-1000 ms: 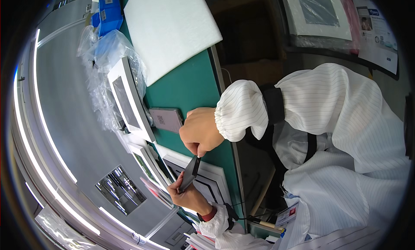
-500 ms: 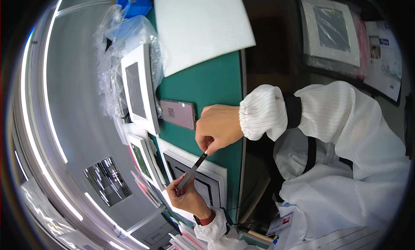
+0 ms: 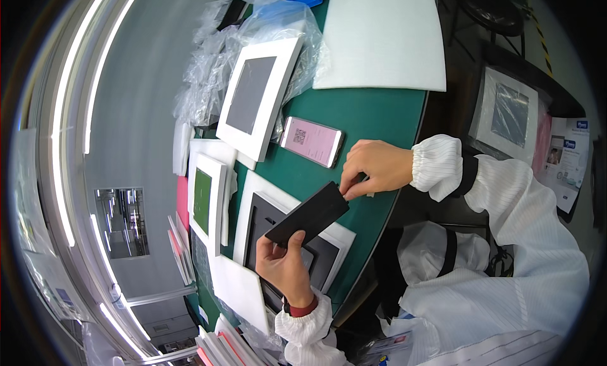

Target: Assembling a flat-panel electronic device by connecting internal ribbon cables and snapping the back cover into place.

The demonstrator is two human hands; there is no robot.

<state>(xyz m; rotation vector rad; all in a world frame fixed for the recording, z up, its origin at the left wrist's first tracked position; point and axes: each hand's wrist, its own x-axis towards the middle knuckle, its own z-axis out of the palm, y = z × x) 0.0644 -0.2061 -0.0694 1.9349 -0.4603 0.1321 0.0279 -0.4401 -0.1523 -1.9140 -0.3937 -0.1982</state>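
A flat, black rectangular panel [image 3: 308, 215] is held tilted above the table, its broad face turned up. My left hand [image 3: 284, 265] grips its lower left end, thumb on the face and fingers behind. At the opposite end my right hand [image 3: 374, 169] is closed, its fingertips pinching the panel's corner; part of that grip is hidden. Beneath the panel lies a dark grey frame-like part [image 3: 322, 260] on a white foam sheet [image 3: 346, 236]. A phone [image 3: 311, 140] with a lit pink screen rests just beyond my right hand.
On the green table [image 3: 379, 122] a white-framed display [image 3: 278, 66] leans beside crumpled clear plastic bags [image 3: 205, 81]. A large white foam sheet [image 3: 382, 40] covers the far end. A smaller frame with a green panel [image 3: 202, 200] stands left. At right, a black tray [image 3: 475, 122] holds a wrapped frame.
The black panel has turned from nearly edge-on to showing its broad face. Both hands remain at its ends. The whole view has swung, shifting the table and its things to the right.
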